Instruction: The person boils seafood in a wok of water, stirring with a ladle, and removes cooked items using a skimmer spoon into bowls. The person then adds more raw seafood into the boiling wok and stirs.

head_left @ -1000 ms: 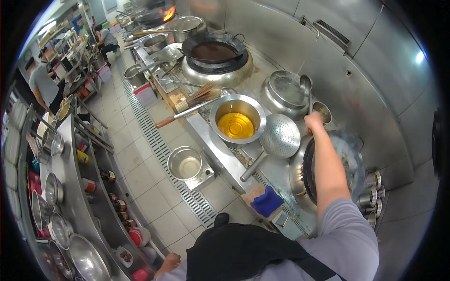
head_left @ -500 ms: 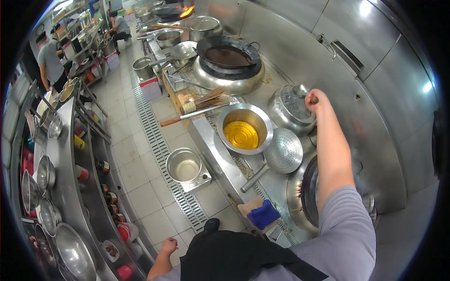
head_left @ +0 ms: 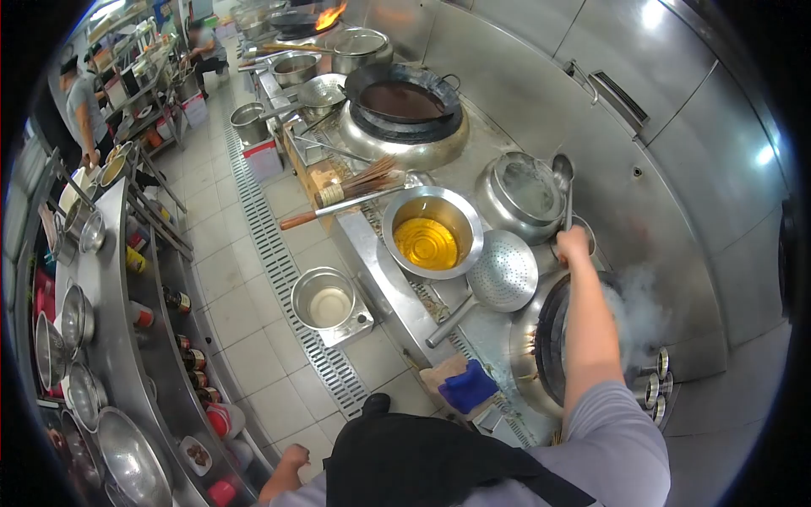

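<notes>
My right hand (head_left: 574, 244) is closed round the handle of a ladle (head_left: 563, 172), whose bowl is raised at the right rim of a metal pot of water (head_left: 525, 188). Below my forearm, a dark wok (head_left: 553, 334) gives off steam, its inside partly hidden by my arm. A perforated strainer (head_left: 503, 270) lies beside a pot of yellow oil (head_left: 427, 243). At the lower left, my left hand (head_left: 296, 456) hangs near the shelf edge with its fingers curled; nothing shows in it.
A wok of dark liquid (head_left: 401, 99) sits on the farther burner. Blue cloth (head_left: 467, 387) lies on the counter edge. A small pot (head_left: 324, 300) stands over the floor drain. Metal bowls (head_left: 133, 456) line the left shelf. Two people (head_left: 84, 106) (head_left: 205, 55) are in the back left.
My right hand has moved from over the water pot down toward the wok, and the ladle bowl now shows beside the pot. More steam rises from the near wok.
</notes>
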The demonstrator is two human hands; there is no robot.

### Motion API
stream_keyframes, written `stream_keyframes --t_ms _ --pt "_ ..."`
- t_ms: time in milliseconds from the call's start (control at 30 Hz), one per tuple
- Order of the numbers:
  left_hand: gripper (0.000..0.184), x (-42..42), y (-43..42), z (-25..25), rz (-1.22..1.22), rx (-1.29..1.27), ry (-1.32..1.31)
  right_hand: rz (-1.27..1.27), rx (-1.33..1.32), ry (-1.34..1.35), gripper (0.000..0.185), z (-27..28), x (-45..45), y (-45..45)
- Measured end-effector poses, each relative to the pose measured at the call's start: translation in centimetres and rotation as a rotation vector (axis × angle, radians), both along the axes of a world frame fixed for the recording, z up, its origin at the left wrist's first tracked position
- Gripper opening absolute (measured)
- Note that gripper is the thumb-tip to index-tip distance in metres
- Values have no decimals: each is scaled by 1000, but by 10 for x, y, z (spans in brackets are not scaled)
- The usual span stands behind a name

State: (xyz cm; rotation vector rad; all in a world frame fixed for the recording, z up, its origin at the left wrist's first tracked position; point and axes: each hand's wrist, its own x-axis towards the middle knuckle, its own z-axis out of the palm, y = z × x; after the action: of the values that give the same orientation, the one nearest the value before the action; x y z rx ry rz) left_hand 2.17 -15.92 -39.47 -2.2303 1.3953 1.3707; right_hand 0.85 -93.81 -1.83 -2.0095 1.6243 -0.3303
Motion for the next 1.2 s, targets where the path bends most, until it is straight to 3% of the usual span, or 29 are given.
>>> stream_keyframes --t_ms 33,100,133,200,233,267,300,367,433,500,533,600,633,700,833,900,967,1000,1067,1133,1200 --pt "28 6 -11 -1 -4 -7 -2 -12 41 -24 23 -10 -6 1" --pt "25 16 -33 -4 995 -14 130 -33 105 -44 22 -20 -10 9" --pt "25 23 -48 8 994 -21 131 -86 191 -135 20 -22 -9 12" --pt "20 35 -73 36 1362 -156 305 -35 269 -141 19 -25 -2 0" --pt "20 36 -74 33 1363 -161 304 16 353 -143 17 -25 2 -7" --pt "19 37 -75 27 1386 -184 305 6 521 -352 5 -25 2 -13" --pt "17 37 -76 20 1410 -208 306 -321 746 -756 8 -15 15 -4" --pt "18 29 -61 -9 1434 -220 316 -341 1046 -1185 12 -8 22 -18" --pt "21 19 -51 -13 1461 -225 322 -320 1051 -1271 12 3 37 -17" --pt "23 6 -31 -7 1350 -47 319 -306 1052 -1405 11 10 47 -17" --pt "23 1 -17 -16 1351 -40 316 -286 1042 -1394 10 20 52 -7" --pt "30 -7 13 -28 71 -100 -13 -266 1033 -1383 10 33 65 -1" --pt "30 -13 18 -26 71 -98 -12 -227 1060 -1331 10 36 71 -5" --pt "35 -18 28 -18 183 157 104 -199 1081 -1285 11 41 75 -8" --pt "35 -9 12 -7 83 141 -11 -70 966 -1077 12 47 76 -4" --pt "37 2 6 -27 73 -44 -128 -18 775 -922 11 52 65 12" --pt "31 14 2 -68 856 -102 173 -1 681 -846 10 45 48 13" --pt "31 14 -7 -57 860 -99 173 24 583 -773 9 43 41 12" --pt "22 20 -52 -12 1500 -103 318 21 447 -664 8 36 31 9" --pt "20 20 -63 0 1501 -130 334 0 197 -507 4 20 20 -1" --pt "20 20 -60 -1 1490 -158 350 -28 154 -393 6 9 10 -2"
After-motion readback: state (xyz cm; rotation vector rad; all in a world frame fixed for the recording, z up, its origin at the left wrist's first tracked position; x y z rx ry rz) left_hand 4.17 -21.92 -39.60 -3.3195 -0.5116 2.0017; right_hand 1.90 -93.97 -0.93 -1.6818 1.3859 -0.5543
